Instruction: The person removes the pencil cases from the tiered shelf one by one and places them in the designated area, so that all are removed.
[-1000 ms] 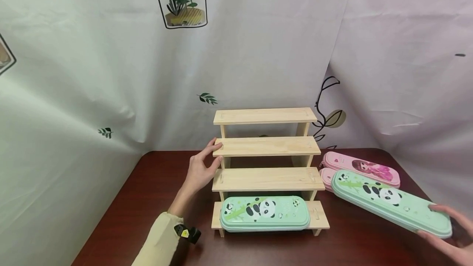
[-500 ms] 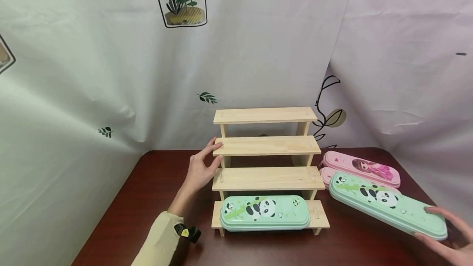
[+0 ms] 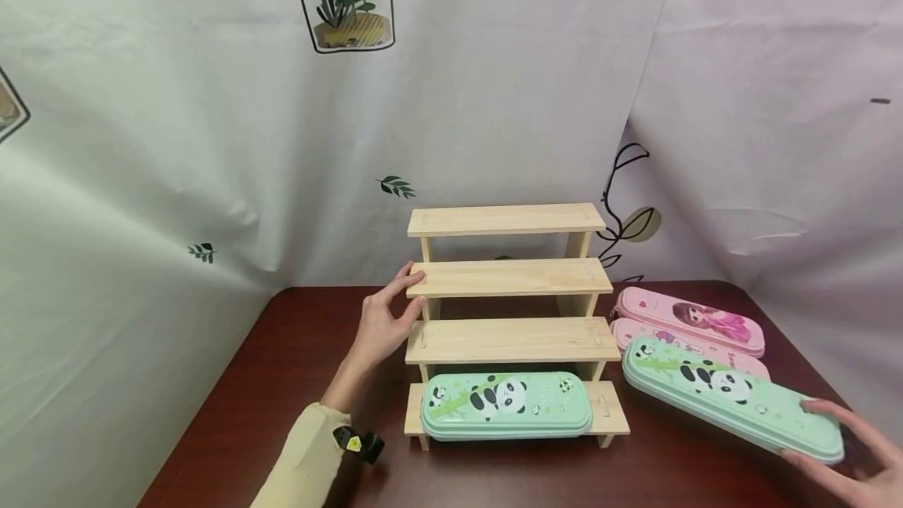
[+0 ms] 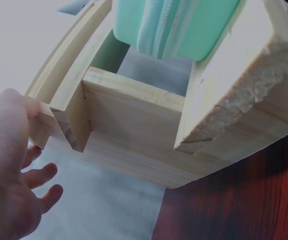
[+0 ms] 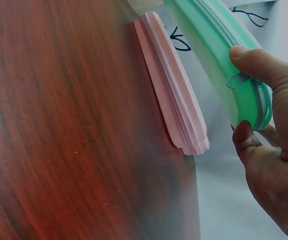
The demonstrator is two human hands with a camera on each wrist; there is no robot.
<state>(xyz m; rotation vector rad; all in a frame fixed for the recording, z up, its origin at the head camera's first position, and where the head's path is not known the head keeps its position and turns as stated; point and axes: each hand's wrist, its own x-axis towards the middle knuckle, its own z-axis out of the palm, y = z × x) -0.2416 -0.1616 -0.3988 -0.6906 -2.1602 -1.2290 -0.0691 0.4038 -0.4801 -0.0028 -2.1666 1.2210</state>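
Observation:
My right hand grips the right end of a mint-green zippered pencil case with a panda print. In the right wrist view the thumb lies by the zip and the case is held above the table. A stepped wooden display rack stands in the middle. My left hand pinches the left end of its second board from the top, thumb below and fingers above. A matching panda pencil case lies on the lowest step. The three higher boards bear nothing.
Two pink pencil cases lie at the right rear of the dark red-brown table: one with a doll print, the other partly hidden by the held case. A printed white cloth hangs behind.
My right hand has shifted the held pencil case slightly left and toward me, uncovering more of the nearer pink case. My left hand stays on the rack.

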